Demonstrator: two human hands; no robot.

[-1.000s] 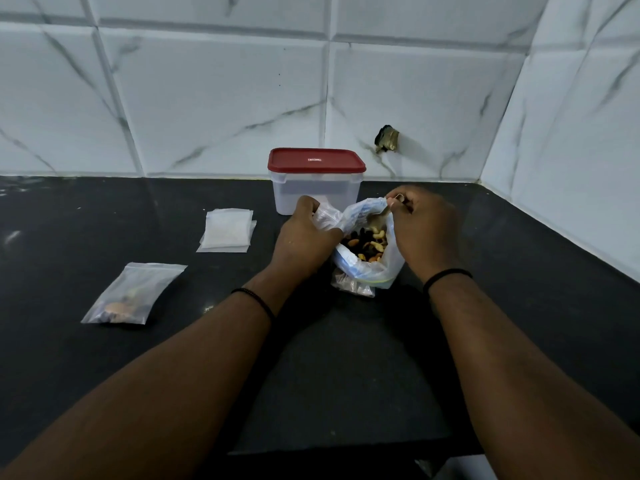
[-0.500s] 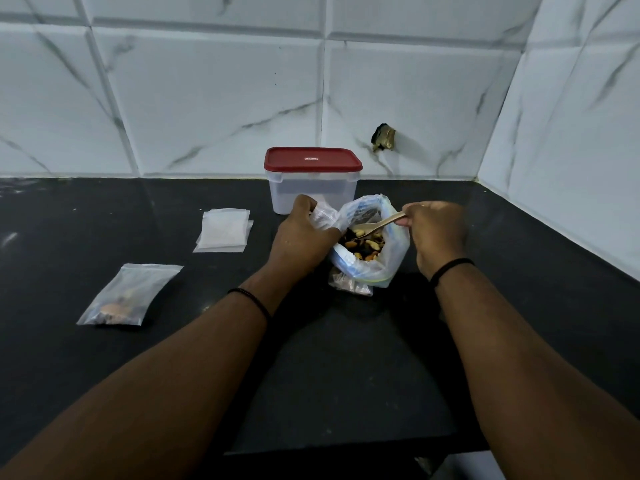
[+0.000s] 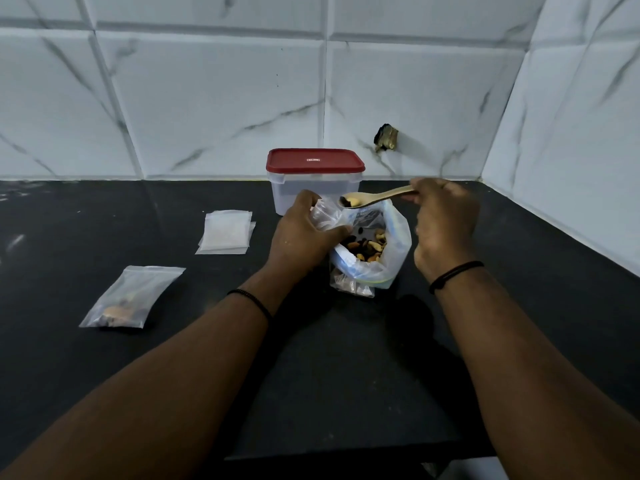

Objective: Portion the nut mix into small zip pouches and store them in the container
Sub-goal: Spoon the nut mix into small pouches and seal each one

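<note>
Spillage is the plain risk here. Nearest on the dark desk (image 3: 311, 393) lies a filled pouch (image 3: 130, 297) with a few nuts in it, well to the left; just beyond the wrists stands the open nut mix bag (image 3: 372, 247). The left hand (image 3: 304, 237) grips a small clear pouch (image 3: 325, 216) at the bag's left edge — whether its mouth is held open I cannot tell; the right hand (image 3: 443, 226) pinches the handle of a wooden spoon (image 3: 377, 197), loaded and level above the bag; a tilt or a narrow mouth would scatter nuts onto the desk. Left and farther back sits a stack of empty pouches (image 3: 227, 233); farthest, the container (image 3: 315, 181) at the wall — its red lid is on, so it must be opened before storing.
</note>
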